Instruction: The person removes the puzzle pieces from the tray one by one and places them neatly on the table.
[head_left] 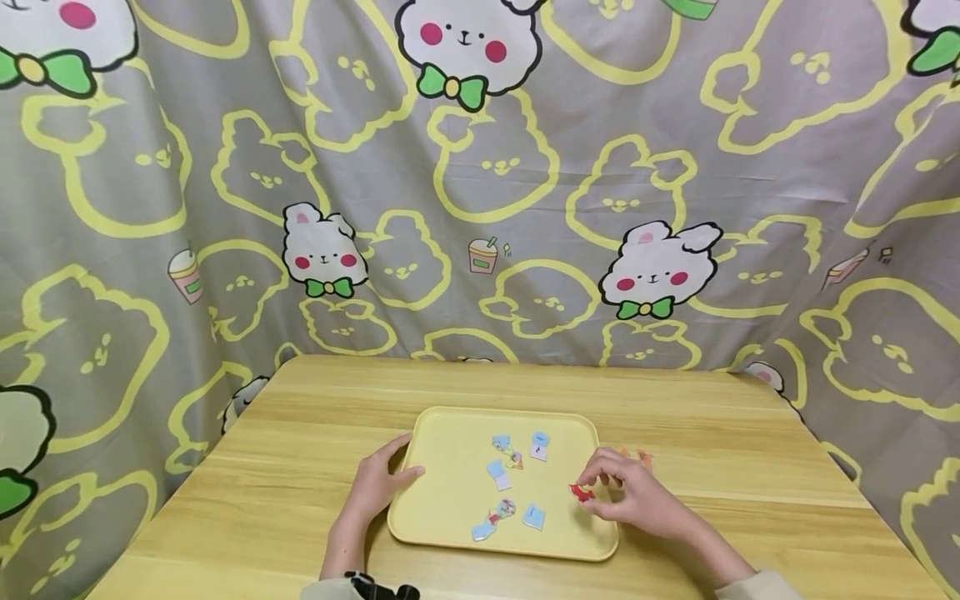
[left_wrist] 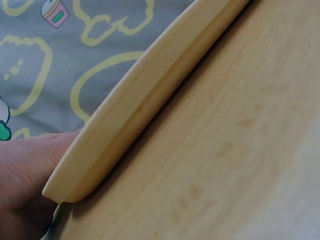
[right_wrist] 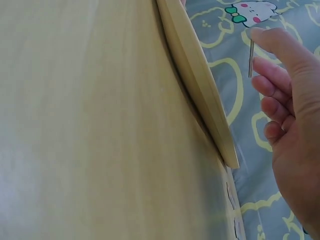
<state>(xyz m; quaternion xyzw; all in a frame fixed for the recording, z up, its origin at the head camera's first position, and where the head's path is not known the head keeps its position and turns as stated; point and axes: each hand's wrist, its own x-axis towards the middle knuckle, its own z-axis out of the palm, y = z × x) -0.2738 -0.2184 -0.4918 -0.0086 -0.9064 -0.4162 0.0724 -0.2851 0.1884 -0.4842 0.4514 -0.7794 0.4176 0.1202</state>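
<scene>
A pale yellow tray [head_left: 442, 500] lies on the wooden table. At its left edge, my left hand [head_left: 378, 483] holds the rim, thumb laid over the top; in the left wrist view the tray's corner [left_wrist: 95, 160] hides part of that hand. Over the tray's right side, my right hand [head_left: 633, 496] pinches a small red puzzle piece [head_left: 581, 492] between thumb and fingers. Edge-on in the right wrist view, this piece [right_wrist: 251, 59] is thin and flat. Several light blue and patterned pieces, among them a blue-and-white piece [head_left: 498, 476], lie scattered on the tray.
Orange pieces [head_left: 645, 458] lie on the table just past the tray's right edge, partly behind my right hand. The wooden table [head_left: 337, 392] reaches back to a grey patterned curtain [head_left: 525, 317], which also hangs along both sides.
</scene>
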